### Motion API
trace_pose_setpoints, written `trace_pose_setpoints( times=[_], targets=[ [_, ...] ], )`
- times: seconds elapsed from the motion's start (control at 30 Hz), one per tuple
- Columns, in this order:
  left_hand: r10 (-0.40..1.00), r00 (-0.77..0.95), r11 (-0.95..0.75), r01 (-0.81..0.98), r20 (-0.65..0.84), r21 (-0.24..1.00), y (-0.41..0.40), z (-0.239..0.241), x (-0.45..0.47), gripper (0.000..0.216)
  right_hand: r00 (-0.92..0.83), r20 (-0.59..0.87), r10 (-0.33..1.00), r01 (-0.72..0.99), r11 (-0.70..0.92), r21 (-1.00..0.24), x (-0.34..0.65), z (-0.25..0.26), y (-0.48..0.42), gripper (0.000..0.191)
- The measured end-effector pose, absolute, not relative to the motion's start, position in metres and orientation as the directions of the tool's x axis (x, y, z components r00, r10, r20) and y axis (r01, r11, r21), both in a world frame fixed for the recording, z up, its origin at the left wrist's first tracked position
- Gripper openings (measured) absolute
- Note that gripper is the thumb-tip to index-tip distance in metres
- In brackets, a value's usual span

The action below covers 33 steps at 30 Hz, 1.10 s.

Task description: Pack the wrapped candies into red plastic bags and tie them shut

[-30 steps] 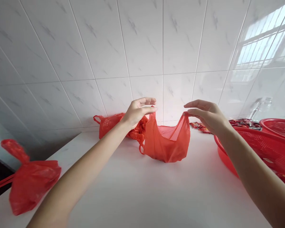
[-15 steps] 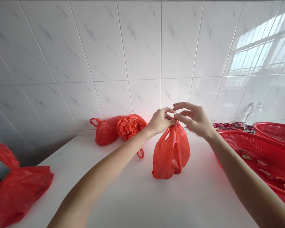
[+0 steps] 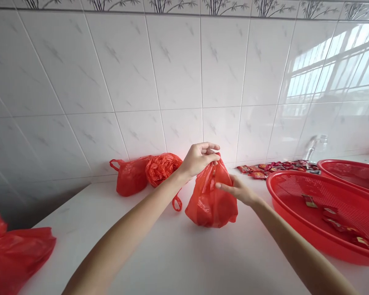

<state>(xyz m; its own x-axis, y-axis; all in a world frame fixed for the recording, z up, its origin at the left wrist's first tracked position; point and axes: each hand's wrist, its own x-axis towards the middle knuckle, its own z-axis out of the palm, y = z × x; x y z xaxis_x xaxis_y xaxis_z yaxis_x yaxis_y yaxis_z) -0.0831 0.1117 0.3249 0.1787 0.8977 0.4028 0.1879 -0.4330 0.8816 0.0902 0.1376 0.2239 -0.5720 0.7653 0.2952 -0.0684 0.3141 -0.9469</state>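
Observation:
A red plastic bag (image 3: 213, 200) with handles stands on the white counter, bulging at the bottom, its contents only faintly showing through. My left hand (image 3: 199, 157) pinches the bag's gathered top between thumb and fingers. Lower down, my right hand (image 3: 238, 190) clasps the bag's right side, thumb across the front and the other fingers mostly hidden behind it. Left of my left hand, against the wall, a filled red bag (image 3: 130, 178) sits beside a crumpled bundle of red bags (image 3: 162, 169) with a loop hanging toward the counter.
A large red plastic basket (image 3: 320, 237) with several small wrapped packets inside stands at right, another red basket (image 3: 350, 166) behind it. Small red packets (image 3: 276, 167) lie along the wall near a clear bottle (image 3: 321, 143). Another red bag (image 3: 21, 254) is at far left.
My right hand has moved down from the bag's top to its right side. My left hand still pinches the top. The bag has turned somewhat, and the view has tilted up.

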Motion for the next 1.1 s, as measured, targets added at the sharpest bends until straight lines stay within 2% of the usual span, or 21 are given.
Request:
trace_pose_setpoints(
  times=[0.1, 0.2, 0.33, 0.43, 0.6, 0.67, 0.8, 0.93, 0.97, 1.03, 1.1],
  targets=[
    [0.863, 0.146, -0.505, 0.278, 0.484, 0.817, 0.112, 0.325, -0.098, 0.029, -0.427, 0.265, 0.864, -0.267, 0.16, -0.95, 0.082, 0.211, 0.137, 0.041],
    [0.825, 0.13, -0.55, 0.412, 0.551, 0.727, 0.114, 0.327, -0.128, 0.039, -0.333, 0.253, 0.908, -0.499, 0.058, -0.865, 0.087, 0.207, 0.141, 0.034],
    [0.852, 0.06, -0.475, 0.502, 0.52, 0.722, 0.113, 0.321, -0.171, 0.041, -0.294, 0.233, 0.927, -0.587, 0.018, -0.81, 0.096, 0.202, 0.15, 0.029],
    [0.874, 0.066, -0.454, 0.468, 0.482, 0.758, 0.11, 0.302, -0.188, 0.054, -0.297, 0.242, 0.924, -0.622, 0.005, -0.783, 0.095, 0.196, 0.155, 0.029],
    [0.922, 0.099, -0.387, 0.29, 0.375, 0.875, 0.112, 0.25, -0.186, 0.095, -0.295, 0.207, 0.933, -0.621, -0.023, -0.783, 0.091, 0.187, 0.164, 0.031],
    [0.944, 0.081, -0.33, 0.221, 0.32, 0.918, 0.117, 0.234, -0.178, 0.101, -0.289, 0.204, 0.935, -0.618, -0.02, -0.786, 0.091, 0.186, 0.167, 0.033],
    [0.952, -0.037, -0.289, 0.207, 0.303, 0.935, 0.129, 0.22, -0.162, 0.086, -0.278, 0.202, 0.939, -0.604, -0.007, -0.797, 0.096, 0.187, 0.171, 0.034],
    [0.911, -0.007, -0.398, 0.241, 0.411, 0.885, 0.13, 0.225, -0.158, 0.029, -0.268, 0.199, 0.943, -0.58, 0.007, -0.815, 0.106, 0.192, 0.173, 0.033],
    [0.906, 0.006, -0.415, 0.224, 0.424, 0.882, 0.129, 0.227, -0.158, 0.024, -0.283, 0.19, 0.94, -0.57, -0.005, -0.822, 0.109, 0.193, 0.174, 0.033],
    [0.907, -0.017, -0.416, 0.113, 0.42, 0.902, 0.125, 0.234, -0.159, 0.027, -0.331, 0.165, 0.929, -0.539, -0.043, -0.841, 0.115, 0.197, 0.177, 0.033],
    [0.933, -0.06, -0.359, -0.067, 0.355, 0.931, 0.121, 0.241, -0.159, 0.029, -0.385, 0.154, 0.91, -0.502, -0.067, -0.862, 0.12, 0.201, 0.181, 0.033]
  ],
)
